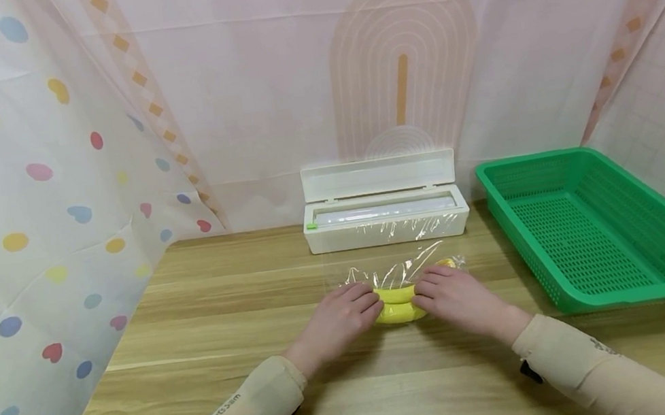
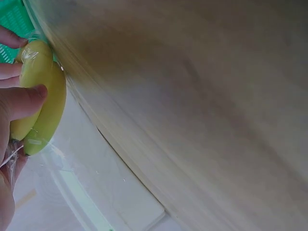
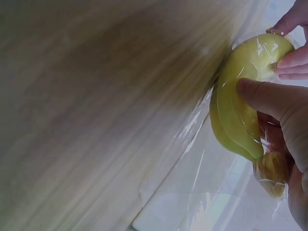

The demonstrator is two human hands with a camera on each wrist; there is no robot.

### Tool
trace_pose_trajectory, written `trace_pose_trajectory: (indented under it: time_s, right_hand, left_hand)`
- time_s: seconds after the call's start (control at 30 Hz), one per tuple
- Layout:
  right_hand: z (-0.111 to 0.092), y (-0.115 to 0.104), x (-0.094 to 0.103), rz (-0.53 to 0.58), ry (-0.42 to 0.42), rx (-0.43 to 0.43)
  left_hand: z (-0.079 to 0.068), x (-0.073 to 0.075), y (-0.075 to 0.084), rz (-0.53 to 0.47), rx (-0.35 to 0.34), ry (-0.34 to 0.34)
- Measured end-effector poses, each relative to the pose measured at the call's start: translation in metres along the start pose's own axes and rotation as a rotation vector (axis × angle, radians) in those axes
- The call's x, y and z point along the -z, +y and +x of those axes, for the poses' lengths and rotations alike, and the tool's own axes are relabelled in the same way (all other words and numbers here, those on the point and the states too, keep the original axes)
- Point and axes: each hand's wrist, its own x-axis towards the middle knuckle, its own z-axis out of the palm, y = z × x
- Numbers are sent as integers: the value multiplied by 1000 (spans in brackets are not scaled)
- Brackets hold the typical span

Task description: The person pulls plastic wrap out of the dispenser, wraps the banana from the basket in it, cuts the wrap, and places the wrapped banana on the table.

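A bunch of yellow bananas point(image 1: 400, 313) lies between the two hands over the wooden table, with clear cling film point(image 1: 404, 271) around it. My left hand point(image 1: 344, 312) grips the bunch's left end, its thumb lying across the bananas point(image 2: 36, 86) in the left wrist view. At the other end my right hand point(image 1: 456, 293) holds them, thumb pressed on the film-covered side in the right wrist view. The brownish stem end point(image 3: 272, 173) shows beside that hand. Film stretches back from the bananas to a white cling film dispenser point(image 1: 387, 234), whose lid stands raised.
At the right, a green plastic basket point(image 1: 526, 261) stands on the table close to the dispenser. A small green slider point(image 1: 311, 226) sits at the dispenser's left front. Patterned cloth point(image 1: 252, 93) hangs behind the wooden table point(image 1: 202, 359) and along its sides.
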Motion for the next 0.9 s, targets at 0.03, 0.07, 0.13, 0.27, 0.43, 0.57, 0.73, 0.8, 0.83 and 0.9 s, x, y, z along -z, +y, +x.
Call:
trace_pose_trajectory:
  time_s: [0.03, 0.07, 0.13, 0.27, 0.43, 0.57, 0.73, 0.8, 0.83, 0.9]
  right_hand:
    - [0, 0, 1, 3, -4, 0]
    - [0, 1, 2, 5, -7, 1]
    - [0, 1, 3, 4, -10, 4]
    - [-1, 3, 4, -2, 3, 7]
    - [-5, 6, 3, -15, 45, 11]
    - [-7, 9, 4, -14, 50, -3]
    - [-8, 13, 6, -28, 10, -14]
    - [-7, 14, 6, -29, -2, -15]
    - [-7, 14, 6, -32, -6, -17]
    - [-7, 16, 4, -35, -13, -20]
  left_hand:
    - [0, 0, 0, 1, -2, 4]
    - [0, -1, 0, 1, -3, 6]
    - [1, -1, 0, 5, -4, 8]
    - [2, 0, -1, 8, -1, -12]
    - [3, 2, 0, -9, 14, -33]
    - [3, 3, 0, -19, 21, -27]
    - [3, 3, -2, -22, 12, -3]
    - [4, 2, -3, -27, 9, -1]
    - [4, 1, -4, -29, 8, -1]
    - [5, 0, -5, -39, 8, -9]
